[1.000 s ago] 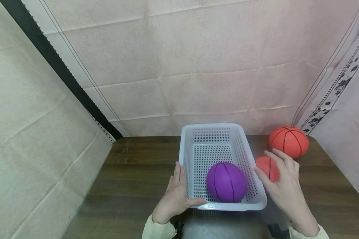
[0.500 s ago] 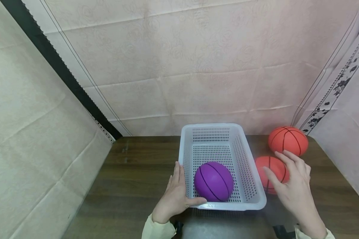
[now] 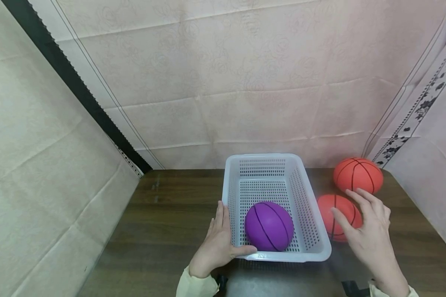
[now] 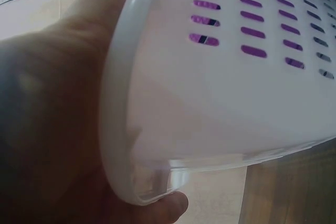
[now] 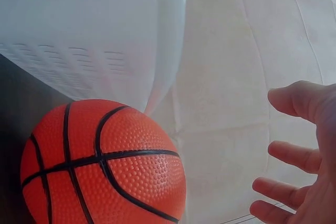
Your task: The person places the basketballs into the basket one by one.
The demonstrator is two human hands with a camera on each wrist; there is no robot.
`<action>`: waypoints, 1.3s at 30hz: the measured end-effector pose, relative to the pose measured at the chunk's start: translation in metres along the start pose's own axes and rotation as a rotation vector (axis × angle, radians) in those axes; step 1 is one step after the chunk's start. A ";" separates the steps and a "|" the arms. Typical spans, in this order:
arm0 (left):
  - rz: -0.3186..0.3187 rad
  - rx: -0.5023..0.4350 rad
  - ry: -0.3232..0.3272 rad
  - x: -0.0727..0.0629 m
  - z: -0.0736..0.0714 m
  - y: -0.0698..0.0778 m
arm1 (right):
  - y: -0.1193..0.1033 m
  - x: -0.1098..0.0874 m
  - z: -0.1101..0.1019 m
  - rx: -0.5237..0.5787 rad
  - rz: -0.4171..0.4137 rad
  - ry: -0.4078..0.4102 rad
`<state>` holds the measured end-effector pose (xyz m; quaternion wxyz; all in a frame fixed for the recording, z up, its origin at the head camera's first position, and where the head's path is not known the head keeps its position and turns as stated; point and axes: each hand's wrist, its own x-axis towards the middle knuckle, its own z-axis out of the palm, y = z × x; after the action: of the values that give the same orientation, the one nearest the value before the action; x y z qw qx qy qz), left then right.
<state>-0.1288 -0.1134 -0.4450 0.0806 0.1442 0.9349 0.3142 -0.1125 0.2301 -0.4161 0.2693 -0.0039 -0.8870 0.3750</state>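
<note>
In the head view, a white plastic basket [image 3: 265, 256] stands on the table with a purple ball [image 3: 269, 226] inside near its front end. My left hand [image 3: 217, 243] rests at the basket's front left corner, its fingers straight along the left side and its thumb over the front rim. Through the slots, the left wrist view shows purple [image 4: 253, 32]. Beside the basket's right wall lies an orange-red ball [image 3: 328, 214] with black lines, partly covered by my right hand [image 3: 371, 229]. That hand hovers with spread fingers [image 5: 294, 156], apart from the ball in the right wrist view.
A second orange-red ball [image 3: 357, 175] sits at the table's back right corner. The wooden table [image 3: 163, 231] meets pale cloth hangings [image 3: 245, 82] at the back, and more cloth stands along both sides.
The purple ball has rolled left within the basket, then slightly back right. My right hand has drawn away to the right, uncovering more of the nearer orange-red ball. My left hand has stayed put.
</note>
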 end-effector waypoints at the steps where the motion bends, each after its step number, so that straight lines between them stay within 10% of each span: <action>1: 0.000 0.000 0.000 0.000 0.000 0.000 | 0.000 0.000 0.000 -0.002 0.002 0.000; 39: -0.006 -0.003 0.000 0.000 0.000 0.001 | 0.010 -0.002 0.000 -0.038 0.052 -0.069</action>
<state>-0.1290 -0.1125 -0.4448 0.0817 0.1410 0.9349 0.3153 -0.1125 0.2371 -0.4239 0.2285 -0.0191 -0.9024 0.3648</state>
